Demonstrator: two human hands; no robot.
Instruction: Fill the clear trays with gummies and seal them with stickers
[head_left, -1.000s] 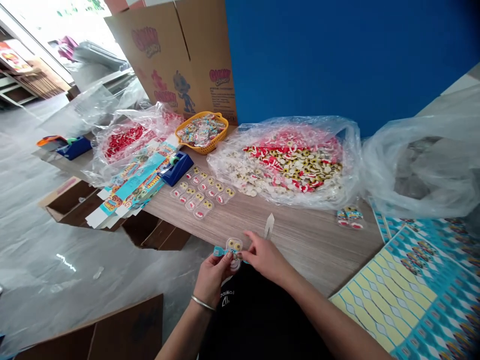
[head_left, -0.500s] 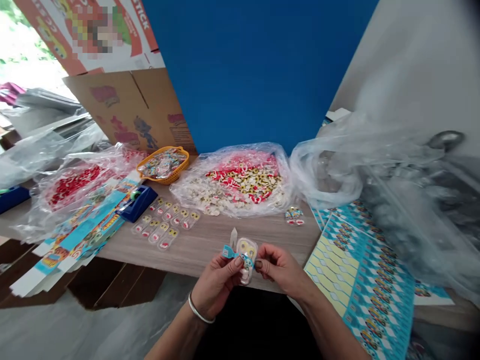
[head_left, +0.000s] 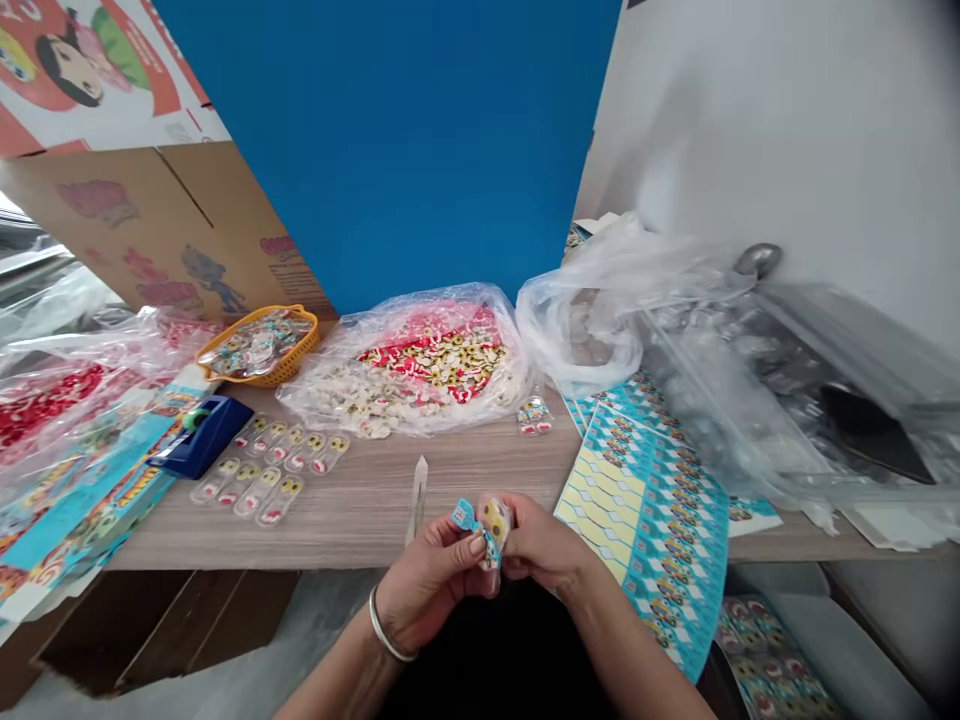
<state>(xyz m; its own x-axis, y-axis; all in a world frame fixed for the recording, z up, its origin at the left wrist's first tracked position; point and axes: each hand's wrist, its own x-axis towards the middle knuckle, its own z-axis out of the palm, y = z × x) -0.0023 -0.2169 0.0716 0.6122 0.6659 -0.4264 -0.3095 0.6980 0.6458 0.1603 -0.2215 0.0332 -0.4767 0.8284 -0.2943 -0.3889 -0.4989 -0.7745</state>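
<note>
A wood-grain table (head_left: 337,540) spans the frame; at lower centre, the left hand (head_left: 435,572) pinches a small clear pack (head_left: 495,515) with a blue label (head_left: 466,515) across it, while the right hand (head_left: 546,545) meets its right edge, the grip partly hidden. The step looks like wrapping the label; next calls for folding its loose end flat. Beyond lie a pointed tool (head_left: 418,497), filled packs (head_left: 259,493) at left, a bag of sweets (head_left: 431,360), then a blue panel (head_left: 412,130)

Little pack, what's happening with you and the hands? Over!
Left hand and right hand on pack. Blue label across pack, one end sticking out. Pointed tool nearby on table, not blocking.
</note>
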